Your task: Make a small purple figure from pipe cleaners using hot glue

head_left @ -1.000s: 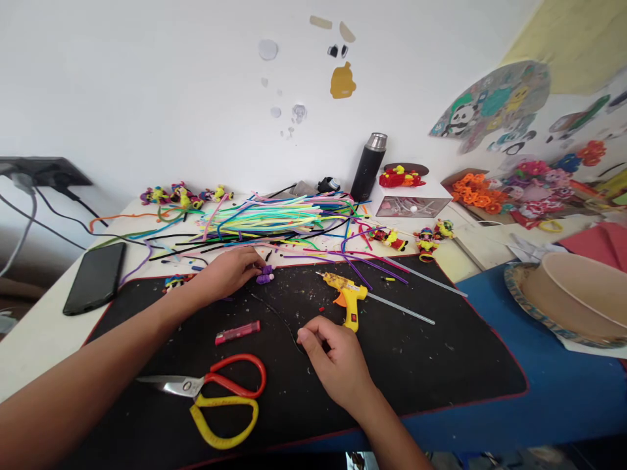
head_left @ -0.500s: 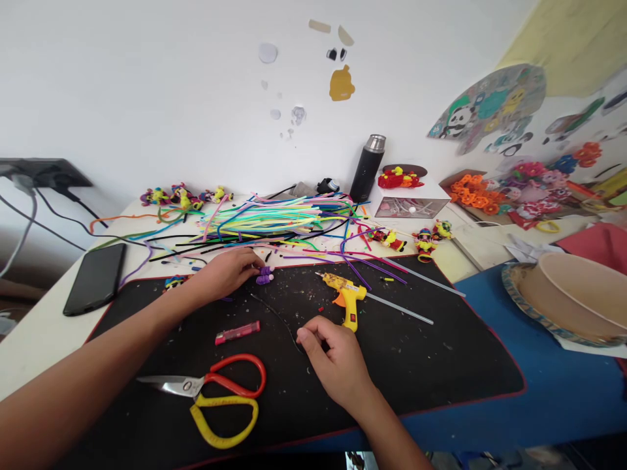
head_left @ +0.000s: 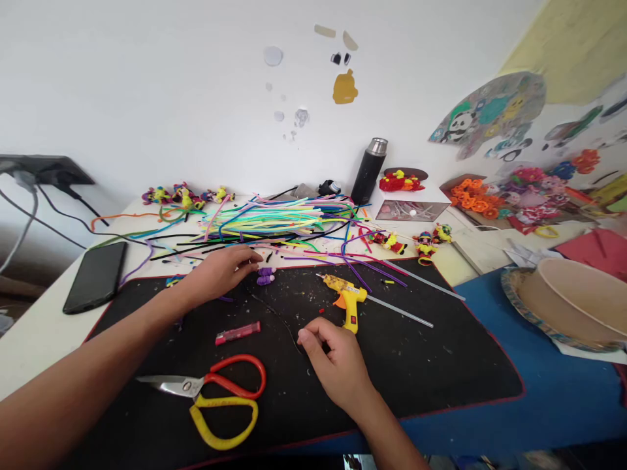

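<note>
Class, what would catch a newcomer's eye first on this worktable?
Probably the bright heap of pipe cleaners toward the back of the table. Next come the red-and-yellow-handled scissors at the front left of the black mat and the yellow glue gun just beyond the right hand.

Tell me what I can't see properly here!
All in the head view:
Blue-and-yellow thing: partly hidden behind the left forearm.
Black strand: the right hand hides whether it's held.
Pale bowl: cut off by the right edge.
Things in the white box: too small to name.
</note>
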The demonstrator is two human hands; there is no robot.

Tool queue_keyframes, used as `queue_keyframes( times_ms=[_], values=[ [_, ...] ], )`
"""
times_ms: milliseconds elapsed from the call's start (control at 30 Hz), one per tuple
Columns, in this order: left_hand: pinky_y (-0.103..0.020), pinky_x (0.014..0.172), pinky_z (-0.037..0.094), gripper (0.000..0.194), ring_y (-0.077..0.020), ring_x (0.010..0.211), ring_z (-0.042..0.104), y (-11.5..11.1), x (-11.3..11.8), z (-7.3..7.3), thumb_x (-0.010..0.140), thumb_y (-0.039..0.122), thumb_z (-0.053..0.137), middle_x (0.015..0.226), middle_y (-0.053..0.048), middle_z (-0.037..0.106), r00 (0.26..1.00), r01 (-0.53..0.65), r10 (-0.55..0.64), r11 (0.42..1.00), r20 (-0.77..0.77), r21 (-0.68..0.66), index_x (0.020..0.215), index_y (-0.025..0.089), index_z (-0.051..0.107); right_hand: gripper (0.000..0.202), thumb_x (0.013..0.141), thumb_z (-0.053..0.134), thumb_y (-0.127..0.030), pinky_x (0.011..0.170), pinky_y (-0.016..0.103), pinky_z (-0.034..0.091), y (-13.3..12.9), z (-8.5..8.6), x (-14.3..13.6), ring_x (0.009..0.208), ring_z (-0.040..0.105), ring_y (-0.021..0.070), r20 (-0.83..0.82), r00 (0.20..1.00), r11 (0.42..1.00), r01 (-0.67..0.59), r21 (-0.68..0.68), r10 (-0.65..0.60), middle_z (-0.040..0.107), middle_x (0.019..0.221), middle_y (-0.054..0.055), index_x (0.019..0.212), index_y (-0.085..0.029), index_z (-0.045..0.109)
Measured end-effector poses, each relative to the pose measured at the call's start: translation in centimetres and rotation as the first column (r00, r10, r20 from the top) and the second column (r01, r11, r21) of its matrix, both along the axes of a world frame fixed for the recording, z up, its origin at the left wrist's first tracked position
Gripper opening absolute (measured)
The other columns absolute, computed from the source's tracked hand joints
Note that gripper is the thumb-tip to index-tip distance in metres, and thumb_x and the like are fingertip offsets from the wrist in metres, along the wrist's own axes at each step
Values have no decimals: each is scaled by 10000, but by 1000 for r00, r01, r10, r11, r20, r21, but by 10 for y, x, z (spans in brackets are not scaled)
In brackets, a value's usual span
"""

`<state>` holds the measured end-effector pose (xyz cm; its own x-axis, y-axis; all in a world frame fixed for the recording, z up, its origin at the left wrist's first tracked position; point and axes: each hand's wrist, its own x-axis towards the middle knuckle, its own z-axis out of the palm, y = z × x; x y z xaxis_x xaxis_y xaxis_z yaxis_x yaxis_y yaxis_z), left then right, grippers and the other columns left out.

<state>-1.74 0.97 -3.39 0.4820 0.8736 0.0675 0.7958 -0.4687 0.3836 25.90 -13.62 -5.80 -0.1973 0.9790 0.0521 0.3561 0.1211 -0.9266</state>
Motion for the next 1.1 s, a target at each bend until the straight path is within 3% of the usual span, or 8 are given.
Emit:
queue_keyframes(
  times_ms=[233, 367, 567, 900, 1000, 1100],
  values=[
    [-329, 834, 518, 394, -262, 931, 716, -27, -8, 34, 987, 516, 474, 1014, -70, 794, 979, -167, 160, 985, 127, 47, 998, 230, 744, 351, 1037, 548, -431, 585, 247, 388, 1, -1, 0, 623, 603, 143, -7, 1000, 1000, 5, 9, -4, 662, 683, 5, 805, -200, 674],
    [-274, 785, 495, 343, -230, 925, 693, -49, -15, 49, 970, 526, 525, 1002, -34, 786, 938, -279, 281, 960, 204, -35, 944, 231, 697, 356, 1037, 550, -433, 590, 246, 393, 0, -1, 0, 618, 601, 143, -18, 1000, 1000, 5, 9, -4, 667, 686, 6, 804, -199, 681],
    [-287, 751, 446, 385, -211, 805, 637, -63, -25, 50, 957, 555, 502, 857, -12, 721, 905, -336, 337, 940, 259, -50, 854, 217, 654, 383, 1041, 542, -427, 542, 248, 336, 1, -3, 1, 527, 501, 122, -59, 998, 999, 19, 35, -17, 530, 569, -37, 750, -200, 644],
    [-287, 659, 389, 354, -181, 695, 502, -51, -37, 43, 1006, 543, 440, 750, 34, 532, 852, -340, 347, 936, 391, -91, 911, 228, 569, 503, 1052, 498, -512, 515, 264, 280, 4, 5, -13, 489, 369, 112, -112, 994, 1000, -16, -14, 15, 376, 515, -61, 644, -218, 468],
    [-289, 647, 369, 346, -180, 688, 490, -46, -36, 47, 1002, 537, 442, 746, 35, 527, 863, -333, 321, 942, 390, -39, 916, 227, 571, 575, 1042, 508, -565, 504, 267, 272, 11, 12, -23, 491, 362, 109, -102, 994, 998, -52, -22, 50, 390, 504, -49, 594, -222, 395],
    [-297, 629, 337, 395, -170, 632, 451, -41, -31, 58, 1015, 518, 398, 671, 41, 482, 865, -347, 304, 937, 400, 39, 771, 232, 516, 627, 1022, 515, -638, 471, 264, 268, 26, 16, -32, 448, 338, 99, -212, 977, 996, -44, -81, 26, 390, 473, -51, 570, -228, 372]
  ],
)
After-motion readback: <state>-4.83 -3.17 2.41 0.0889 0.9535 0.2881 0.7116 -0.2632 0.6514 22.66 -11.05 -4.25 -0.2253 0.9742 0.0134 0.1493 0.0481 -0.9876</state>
